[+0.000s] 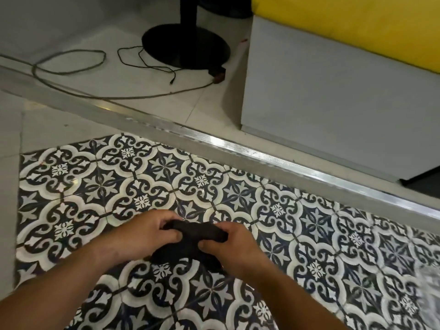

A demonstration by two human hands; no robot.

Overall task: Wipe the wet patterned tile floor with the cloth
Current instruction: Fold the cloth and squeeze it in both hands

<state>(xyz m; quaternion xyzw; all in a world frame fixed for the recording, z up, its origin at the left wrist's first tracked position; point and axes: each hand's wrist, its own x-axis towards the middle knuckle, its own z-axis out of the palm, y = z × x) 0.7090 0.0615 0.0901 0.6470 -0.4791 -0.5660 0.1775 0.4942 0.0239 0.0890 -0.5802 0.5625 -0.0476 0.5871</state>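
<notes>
Hands together above the patterned tile floor, left hand and right hand each gripping an end of the bunched dark cloth, fingers curled round it, metal threshold strip beyond.

Glossy ceramic patterned tile floor, matt dark cloth, shiny ribbed metal threshold strip

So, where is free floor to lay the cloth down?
Free: patterned tiles left of the left hand, up to the plain pale tiles; also right of the right hand, up to the metal strip. Crowded: beyond the strip, with cables, a black round base and a white cabinet.
</notes>
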